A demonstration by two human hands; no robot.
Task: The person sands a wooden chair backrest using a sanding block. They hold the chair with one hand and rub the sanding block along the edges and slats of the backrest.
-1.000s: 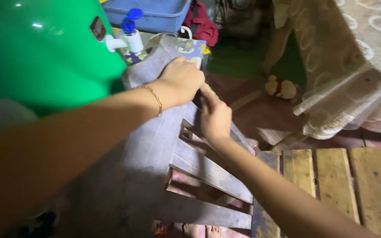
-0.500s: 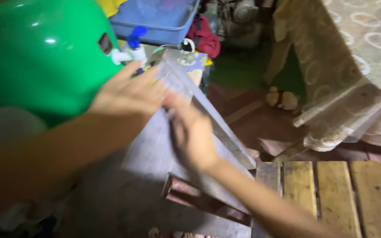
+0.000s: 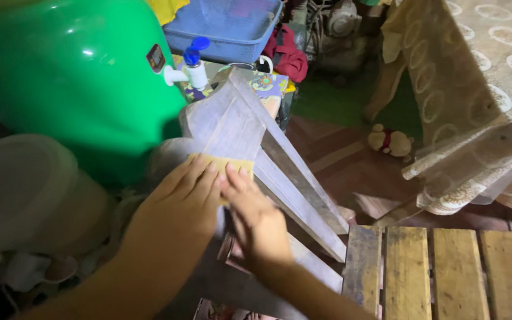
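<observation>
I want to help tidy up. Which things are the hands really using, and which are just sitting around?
In use:
left hand
right hand
yellow sanding pad, pressed under both hands
grey wooden frame

Just lying about:
green water jug
blue basket
small stuffed toy
slatted bench
lace cloth

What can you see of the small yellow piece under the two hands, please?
The yellow piece is a thin, flat, tan-yellow sheet, perhaps sandpaper or a sponge cloth. It lies flat on the grey wooden plank. The left hand and the right hand press their fingertips on it and hide its lower part.
</observation>
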